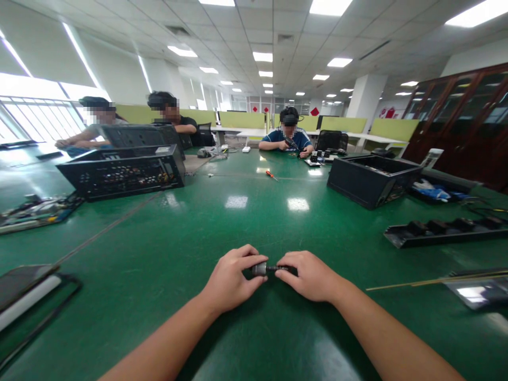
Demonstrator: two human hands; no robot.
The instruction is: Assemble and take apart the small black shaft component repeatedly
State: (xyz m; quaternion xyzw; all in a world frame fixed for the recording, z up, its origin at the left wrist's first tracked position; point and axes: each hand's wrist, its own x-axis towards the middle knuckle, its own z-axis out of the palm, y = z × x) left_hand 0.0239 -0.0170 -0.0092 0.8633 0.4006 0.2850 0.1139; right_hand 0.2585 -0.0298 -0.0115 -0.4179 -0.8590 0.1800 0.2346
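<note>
Just above the green tabletop, in the middle of the head view, is a short dark tool with a thick grey cylindrical collar and a thin dark shaft pointing right. The fingers and thumb of my left hand are closed around the thick collar end. My right hand pinches the thin shaft end between fingertips and thumb. A black tip shows under the right fingers. My palms hide part of the tool, and its exact kind cannot be made out.
Dark metal computer cases stand at left, another case at right. A black tray and thin rods lie on the right. An orange screwdriver lies ahead. A circuit board sits far left. Several people sit around the table.
</note>
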